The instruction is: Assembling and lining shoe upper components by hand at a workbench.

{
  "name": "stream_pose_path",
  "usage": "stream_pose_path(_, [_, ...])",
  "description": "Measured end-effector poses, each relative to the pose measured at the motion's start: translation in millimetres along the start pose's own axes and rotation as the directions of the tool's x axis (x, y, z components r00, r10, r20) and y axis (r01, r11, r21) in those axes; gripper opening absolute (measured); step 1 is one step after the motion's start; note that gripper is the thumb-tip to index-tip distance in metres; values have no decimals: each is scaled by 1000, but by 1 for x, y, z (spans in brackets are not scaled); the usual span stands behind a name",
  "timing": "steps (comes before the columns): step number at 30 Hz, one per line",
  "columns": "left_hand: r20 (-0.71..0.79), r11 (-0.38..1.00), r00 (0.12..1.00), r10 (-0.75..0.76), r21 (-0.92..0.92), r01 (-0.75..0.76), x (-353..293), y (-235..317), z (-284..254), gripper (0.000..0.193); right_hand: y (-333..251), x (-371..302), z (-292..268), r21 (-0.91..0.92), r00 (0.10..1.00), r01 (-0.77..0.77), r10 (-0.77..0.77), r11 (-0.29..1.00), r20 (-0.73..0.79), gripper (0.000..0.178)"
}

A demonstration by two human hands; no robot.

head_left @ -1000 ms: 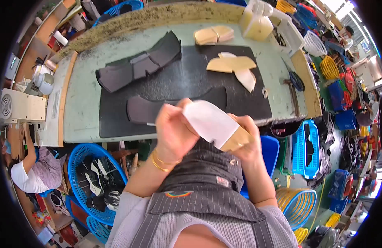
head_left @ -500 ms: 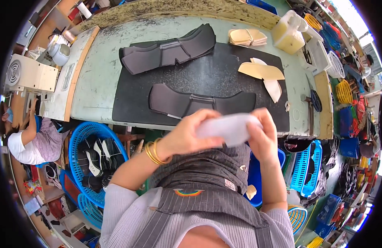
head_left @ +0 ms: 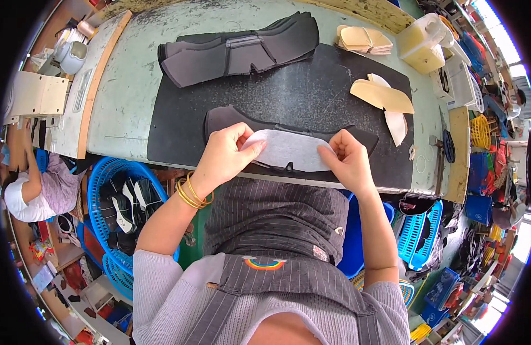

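Between my two hands is a pale grey-white curved piece (head_left: 292,150), stretched flat above the near edge of the bench. My left hand (head_left: 228,156) pinches its left end between thumb and fingers. Its right end is pinched the same way by my right hand (head_left: 348,158). Directly beneath lies a dark padded shoe piece (head_left: 220,118), partly covered by the pale piece and my hands. A stack of similar dark shoe pieces (head_left: 196,64) rests farther back on the black mat (head_left: 300,95).
Cream curved pieces (head_left: 382,96) lie crossed on the mat's right, with a tied cream bundle (head_left: 363,39) behind. A plastic jug (head_left: 423,46) and a hammer (head_left: 438,158) are at the right. Left of me stands a blue basket (head_left: 94,198) of shoe parts; a co-worker (head_left: 32,192) sits beyond.
The pale piece has gone from tilted and blurred to spread flat over the dark shoe piece. My hands have moved apart and forward, each now at one end. The view has shifted slightly.
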State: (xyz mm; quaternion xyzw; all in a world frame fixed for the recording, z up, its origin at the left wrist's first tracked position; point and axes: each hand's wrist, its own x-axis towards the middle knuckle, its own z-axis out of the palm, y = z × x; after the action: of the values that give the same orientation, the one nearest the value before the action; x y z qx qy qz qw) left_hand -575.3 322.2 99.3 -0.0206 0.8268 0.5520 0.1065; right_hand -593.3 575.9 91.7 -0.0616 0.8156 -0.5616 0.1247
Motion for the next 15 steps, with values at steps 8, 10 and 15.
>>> stream_pose_path(8, [-70, 839, 949, 309, 490, -237, -6, 5, 15, 19, -11, -4, 4, -149, 996, 49, -59, 988, -63, 22])
stream_pose_path(10, [-90, 552, 923, 374, 821, -144, -3, 21, 14, 31, -8, -4, 4, -311, 984, 128, -161, 942, -82, 21])
stream_pose_path(15, [289, 478, 667, 687, 512, -714, -27, 24, 49, 39, -10, -11, 12, -700, 929, 242, -368, 672, -32, 26])
